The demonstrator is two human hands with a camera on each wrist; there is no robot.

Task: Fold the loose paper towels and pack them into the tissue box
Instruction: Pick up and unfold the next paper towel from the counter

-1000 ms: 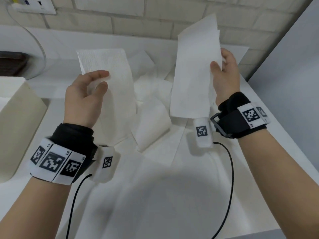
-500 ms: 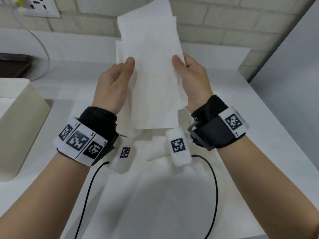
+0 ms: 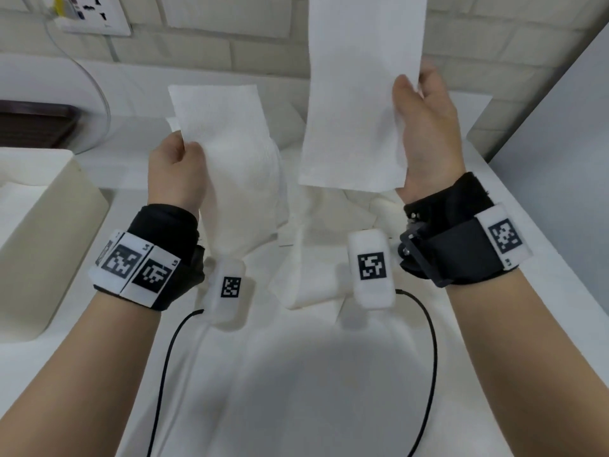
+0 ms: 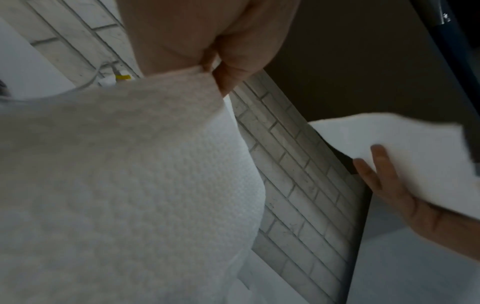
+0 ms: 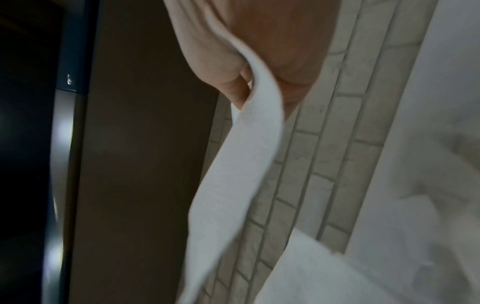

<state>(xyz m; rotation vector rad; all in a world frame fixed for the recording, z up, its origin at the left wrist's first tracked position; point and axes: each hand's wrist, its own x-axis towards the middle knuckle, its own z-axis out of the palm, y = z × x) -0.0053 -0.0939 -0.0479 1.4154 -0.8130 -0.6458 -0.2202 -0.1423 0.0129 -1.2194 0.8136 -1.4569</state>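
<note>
My left hand [image 3: 184,149] pinches the top corner of a white embossed paper towel [image 3: 227,143], which hangs down to the table; the left wrist view shows thumb and finger [image 4: 223,82] closed on that towel [image 4: 130,174]. My right hand [image 3: 413,85] is raised higher and grips the right edge of a smoother upright towel [image 3: 356,100], seen edge-on as a towel [image 5: 246,156] in the right wrist view. Several loose towels [image 3: 316,252] lie crumpled on the table between my wrists. The cream tissue box [image 3: 49,232] stands open at the left.
A brick wall runs along the back, with a wall socket [image 3: 94,14] and a thin cable [image 3: 99,94] looping down. A dark tray [image 3: 33,123] sits at the back left. A grey panel [image 3: 566,133] borders the white table [image 3: 534,291] on the right.
Half a second ago both hands were together on a towel in the middle. They have spread apart, each with its own towel, and the right hand has lifted higher.
</note>
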